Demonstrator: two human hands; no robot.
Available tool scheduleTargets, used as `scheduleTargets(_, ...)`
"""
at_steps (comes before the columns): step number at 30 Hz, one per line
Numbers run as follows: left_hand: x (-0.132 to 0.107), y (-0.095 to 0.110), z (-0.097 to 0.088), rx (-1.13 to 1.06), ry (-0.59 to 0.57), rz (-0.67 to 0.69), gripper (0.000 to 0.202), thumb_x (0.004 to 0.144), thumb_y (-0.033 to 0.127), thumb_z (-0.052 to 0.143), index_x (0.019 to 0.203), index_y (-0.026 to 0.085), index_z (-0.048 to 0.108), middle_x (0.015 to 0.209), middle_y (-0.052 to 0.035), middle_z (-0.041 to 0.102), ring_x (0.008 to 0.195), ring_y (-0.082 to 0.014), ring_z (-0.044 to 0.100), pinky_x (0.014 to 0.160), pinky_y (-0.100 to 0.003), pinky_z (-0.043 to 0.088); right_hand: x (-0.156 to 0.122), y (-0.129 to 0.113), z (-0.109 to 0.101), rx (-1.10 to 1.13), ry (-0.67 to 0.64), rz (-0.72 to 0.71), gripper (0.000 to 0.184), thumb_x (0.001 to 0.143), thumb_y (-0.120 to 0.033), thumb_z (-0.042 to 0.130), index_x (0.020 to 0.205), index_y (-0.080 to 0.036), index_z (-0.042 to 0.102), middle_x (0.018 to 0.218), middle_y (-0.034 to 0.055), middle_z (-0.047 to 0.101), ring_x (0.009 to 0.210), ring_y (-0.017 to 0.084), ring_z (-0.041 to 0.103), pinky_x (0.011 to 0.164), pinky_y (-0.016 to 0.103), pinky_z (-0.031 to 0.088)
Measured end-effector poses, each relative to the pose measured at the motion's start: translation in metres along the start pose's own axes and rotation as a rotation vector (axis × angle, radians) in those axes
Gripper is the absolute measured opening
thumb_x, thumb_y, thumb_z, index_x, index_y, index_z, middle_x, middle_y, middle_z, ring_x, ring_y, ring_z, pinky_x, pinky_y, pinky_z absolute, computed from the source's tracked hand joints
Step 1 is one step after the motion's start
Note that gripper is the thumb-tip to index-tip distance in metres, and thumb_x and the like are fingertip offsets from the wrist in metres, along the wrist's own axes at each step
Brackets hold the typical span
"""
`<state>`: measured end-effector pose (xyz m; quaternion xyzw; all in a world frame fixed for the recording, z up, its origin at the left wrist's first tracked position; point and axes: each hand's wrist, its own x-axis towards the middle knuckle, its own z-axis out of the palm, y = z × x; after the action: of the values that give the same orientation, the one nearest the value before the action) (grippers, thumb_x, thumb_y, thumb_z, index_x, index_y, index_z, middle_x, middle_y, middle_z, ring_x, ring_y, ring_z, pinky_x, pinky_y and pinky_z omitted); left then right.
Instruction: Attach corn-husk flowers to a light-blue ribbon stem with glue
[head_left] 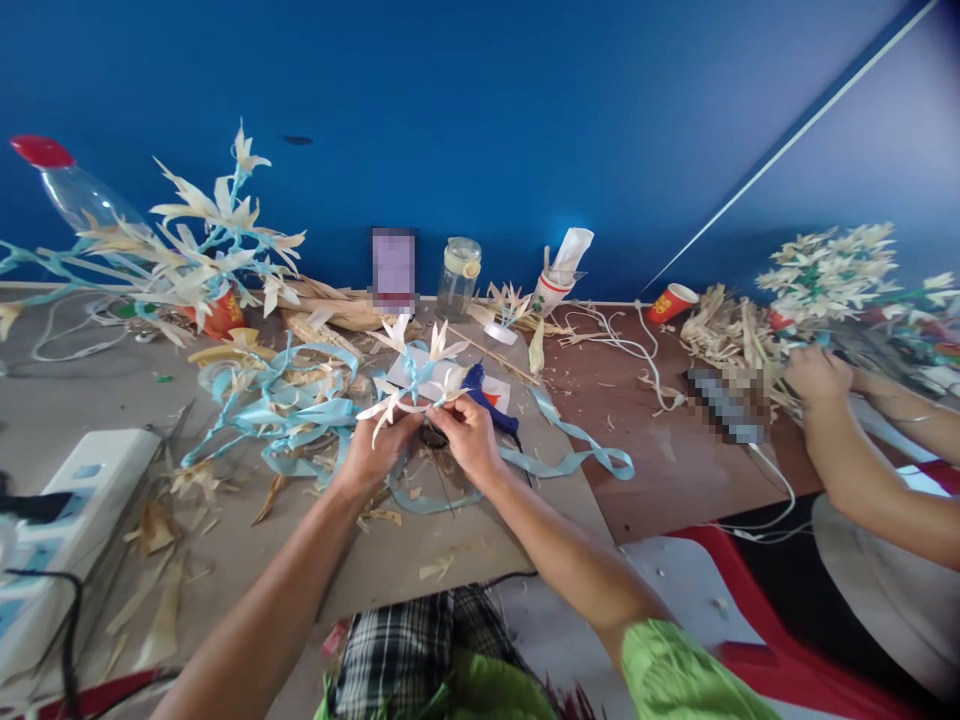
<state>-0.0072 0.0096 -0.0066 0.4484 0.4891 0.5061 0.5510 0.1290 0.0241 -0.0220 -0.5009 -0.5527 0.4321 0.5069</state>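
The left hand (386,438) and right hand (466,430) hold a blue-stemmed sprig of star-shaped cream flowers (412,378); tangled light-blue ribbon (319,414) lies at its nine o'clock, a pistol-shaped dark-blue glue gun (497,408) at three.

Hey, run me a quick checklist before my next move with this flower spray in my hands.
1. Left hand on the flower spray: ok, the fingers grip it low down.
2. Right hand on the spray: ok, fingertips pinch it near the lower right flower.
3. Glue gun well away from your right hand: not ok, it lies just beyond it.
4. Glue gun hot: cannot tell.
5. Blue ribbon lying straight: not ok, it curls on the table right of your right wrist.
6. Co-worker's hands clear of yours: ok, they are at the far right.
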Motion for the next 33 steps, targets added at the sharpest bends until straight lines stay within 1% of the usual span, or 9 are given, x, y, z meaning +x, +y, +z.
scheduleTargets(7, -0.001, 0.005, 0.003, -0.036, 0.041, -0.004, 0.025, 0.064, 0.034, 0.071, 0.08, 0.015, 0.068, 0.05, 0.0057, 0.047, 0.048, -0.0082, 0.035, 0.05, -0.023, 0.028, -0.005, -0.008, 0.001, 0.092, -0.068, 0.081, 0.015, 0.067, -0.034, 0.067, 0.068, -0.02, 0.06, 0.066, -0.0019, 0.055, 0.06, 0.012, 0.049, 0.058, 0.024, 0.039)
scheduleTargets(11, -0.001, 0.005, 0.001, -0.077, 0.064, -0.009, 0.029, 0.062, 0.034, 0.072, 0.082, 0.014, 0.067, 0.053, 0.0055, 0.051, 0.046, -0.0069, 0.036, 0.048, -0.022, 0.027, -0.005, -0.021, -0.017, 0.136, -0.103, 0.175, 0.021, 0.066, -0.033, 0.065, 0.083, -0.021, 0.062, 0.069, -0.0033, 0.057, 0.053, 0.01, 0.048, 0.054, 0.024, 0.039)
scheduleTargets(13, 0.0, 0.004, -0.001, -0.094, 0.066, -0.019, 0.031, 0.06, 0.034, 0.073, 0.082, 0.013, 0.067, 0.055, 0.0044, 0.053, 0.047, -0.0065, 0.038, 0.048, -0.022, 0.027, 0.001, -0.025, -0.034, 0.001, -0.1, 0.142, 0.021, 0.069, -0.034, 0.062, 0.085, -0.02, 0.064, 0.07, -0.0018, 0.06, 0.054, 0.011, 0.05, 0.055, 0.025, 0.04)
scheduleTargets(17, 0.001, 0.003, -0.003, -0.074, 0.066, -0.018, 0.031, 0.061, 0.033, 0.072, 0.083, 0.012, 0.066, 0.052, 0.0055, 0.049, 0.045, -0.0054, 0.034, 0.046, -0.021, 0.023, 0.023, -0.027, -0.066, -0.518, -0.049, 0.024, 0.017, 0.078, -0.032, 0.056, 0.08, -0.018, 0.066, 0.078, 0.0033, 0.066, 0.07, 0.015, 0.059, 0.068, 0.027, 0.044)
scheduleTargets(20, 0.001, 0.002, -0.004, -0.07, 0.063, -0.01, 0.031, 0.061, 0.034, 0.072, 0.083, 0.012, 0.065, 0.052, 0.0055, 0.049, 0.045, -0.0052, 0.033, 0.045, -0.022, 0.022, 0.036, -0.024, -0.074, -0.891, -0.151, 0.083, 0.018, 0.08, -0.032, 0.058, 0.086, -0.017, 0.066, 0.091, 0.0077, 0.066, 0.082, 0.018, 0.061, 0.076, 0.028, 0.044)
scheduleTargets(23, 0.001, 0.003, -0.004, -0.09, 0.064, -0.004, 0.032, 0.06, 0.034, 0.073, 0.081, 0.012, 0.065, 0.057, 0.0032, 0.055, 0.047, -0.0059, 0.037, 0.047, -0.022, 0.024, 0.04, -0.022, -0.071, -1.16, -0.264, 0.11, 0.032, 0.08, -0.043, 0.059, 0.098, -0.017, 0.064, 0.107, 0.0123, 0.061, 0.092, 0.021, 0.06, 0.081, 0.03, 0.043)
scheduleTargets(27, 0.001, 0.006, -0.004, -0.107, 0.062, 0.001, 0.03, 0.059, 0.034, 0.072, 0.078, 0.012, 0.065, 0.053, 0.0042, 0.052, 0.045, -0.0056, 0.035, 0.046, -0.023, 0.024, 0.039, -0.022, -0.067, -1.318, -0.359, 0.068, 0.039, 0.078, -0.041, 0.061, 0.108, -0.016, 0.059, 0.116, 0.0144, 0.056, 0.097, 0.022, 0.059, 0.081, 0.029, 0.042)
scheduleTargets(30, 0.001, 0.007, -0.004, -0.117, 0.072, 0.001, 0.029, 0.058, 0.033, 0.071, 0.077, 0.011, 0.065, 0.051, 0.005, 0.05, 0.043, -0.0051, 0.033, 0.045, -0.022, 0.024, 0.042, -0.021, -0.067, -1.34, -0.439, 0.026, 0.033, 0.076, -0.033, 0.061, 0.103, -0.015, 0.06, 0.112, 0.0145, 0.058, 0.094, 0.022, 0.059, 0.077, 0.027, 0.042)
scheduleTargets(33, 0.001, 0.006, -0.005, -0.121, 0.087, -0.004, 0.029, 0.059, 0.032, 0.07, 0.078, 0.011, 0.065, 0.052, 0.0041, 0.052, 0.044, -0.0055, 0.036, 0.046, -0.022, 0.027, 0.045, -0.022, -0.07, -1.302, -0.445, -0.003, 0.026, 0.074, -0.031, 0.06, 0.094, -0.015, 0.063, 0.103, 0.0127, 0.062, 0.089, 0.02, 0.059, 0.073, 0.026, 0.041)
